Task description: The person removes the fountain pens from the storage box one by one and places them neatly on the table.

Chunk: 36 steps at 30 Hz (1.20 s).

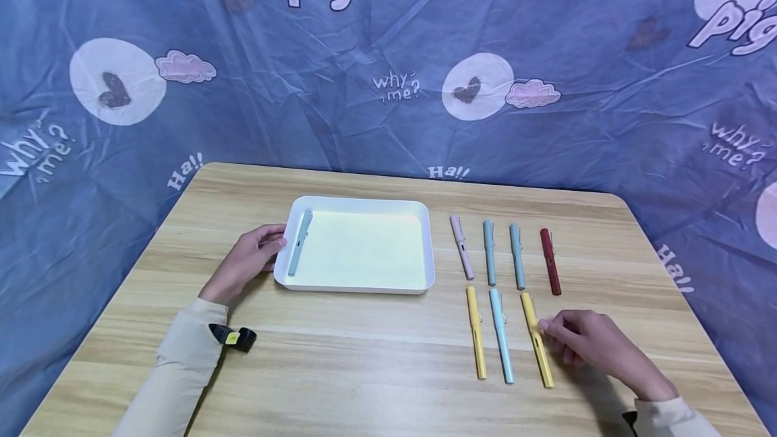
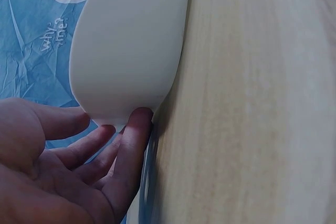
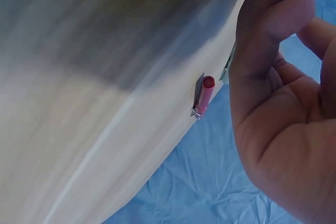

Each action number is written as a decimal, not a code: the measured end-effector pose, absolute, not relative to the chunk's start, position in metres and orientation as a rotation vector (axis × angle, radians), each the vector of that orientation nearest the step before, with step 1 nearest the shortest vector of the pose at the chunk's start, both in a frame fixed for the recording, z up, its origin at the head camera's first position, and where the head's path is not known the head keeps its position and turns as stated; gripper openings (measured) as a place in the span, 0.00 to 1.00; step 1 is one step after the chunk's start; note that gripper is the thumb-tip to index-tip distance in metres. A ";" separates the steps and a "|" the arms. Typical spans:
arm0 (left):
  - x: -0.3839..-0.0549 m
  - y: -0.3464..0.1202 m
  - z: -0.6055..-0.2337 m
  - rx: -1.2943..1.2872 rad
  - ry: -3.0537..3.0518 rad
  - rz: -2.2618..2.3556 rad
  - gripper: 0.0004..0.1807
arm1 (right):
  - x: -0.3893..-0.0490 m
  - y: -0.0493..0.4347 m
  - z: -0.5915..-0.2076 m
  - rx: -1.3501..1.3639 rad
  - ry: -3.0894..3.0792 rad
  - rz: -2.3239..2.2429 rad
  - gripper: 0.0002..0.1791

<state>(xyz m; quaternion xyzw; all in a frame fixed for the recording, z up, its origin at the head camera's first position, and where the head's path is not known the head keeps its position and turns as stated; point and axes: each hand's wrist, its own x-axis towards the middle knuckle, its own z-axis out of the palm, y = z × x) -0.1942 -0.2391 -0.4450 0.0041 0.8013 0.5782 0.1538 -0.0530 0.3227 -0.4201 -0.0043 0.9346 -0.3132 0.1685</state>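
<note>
My left hand [image 1: 251, 258] grips the left edge of a white tray [image 1: 364, 286], its thumb at the rim and its other fingers against the outer wall in the left wrist view. A grey-blue pen [image 1: 300, 243] lies inside, along the tray's left side. On the right, my right hand [image 1: 591, 342] pinches the side of the right-hand yellow pen [image 1: 537, 342], which lies on the table. In the right wrist view the curled fingers hide most of that pen. Beside it lie a light blue pen [image 1: 501, 336] and another yellow pen [image 1: 476, 332].
Behind the front row lie a lilac pen [image 1: 461, 247], a grey-blue pen [image 1: 489, 253], a second grey-blue pen [image 1: 517, 256] and a dark red pen [image 1: 550, 261]. A blue printed cloth [image 1: 340, 120] hangs behind the wooden table [image 1: 340, 369].
</note>
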 end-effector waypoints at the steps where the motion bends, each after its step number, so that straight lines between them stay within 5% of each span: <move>1: -0.194 -0.239 -0.445 0.010 2.298 1.655 0.29 | -0.054 0.323 -0.420 -0.020 2.674 -0.885 0.17; 12: -0.195 -0.240 -0.445 -0.008 2.289 1.657 0.28 | -0.059 0.323 -0.418 -0.006 2.752 -0.967 0.13; 24: -0.195 -0.240 -0.447 0.025 2.284 1.684 0.28 | -0.068 0.319 -0.410 -0.110 2.793 -0.984 0.29; 36: -0.195 -0.241 -0.448 0.016 2.290 1.677 0.27 | -0.083 0.304 -0.399 -0.217 2.801 -1.070 0.27</move>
